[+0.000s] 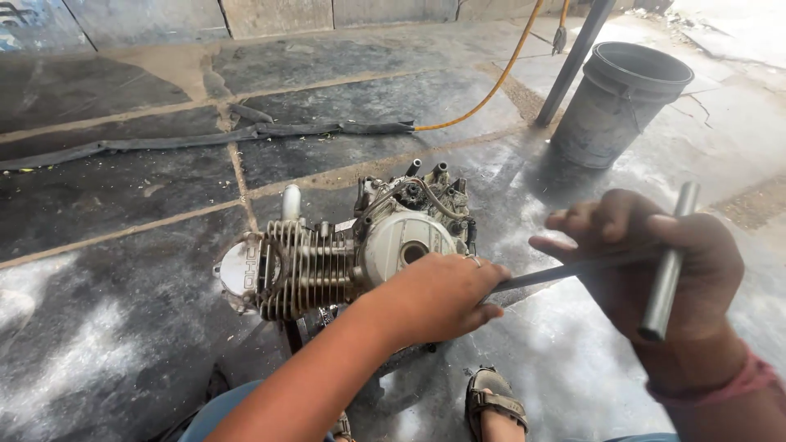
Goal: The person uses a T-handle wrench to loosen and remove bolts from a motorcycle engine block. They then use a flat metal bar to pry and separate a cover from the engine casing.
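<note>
Engine: a grimy finned motorcycle engine sat on the stained concrete floor, right in front of the person.
Left hand: the left hand lay curled on the engine's round side cover, touching a thin dark rod.
Right hand: the right hand was closed on a grey metal tube and the rod's other end.
Background: a grey bucket stood well apart, near a yellow hose.

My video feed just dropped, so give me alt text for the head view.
A person's left hand rests on a small finned engine on a wet concrete floor, while the right hand grips a T-shaped metal bar whose shaft reaches toward the engine. A grey bucket and yellow hose sit behind.
</note>
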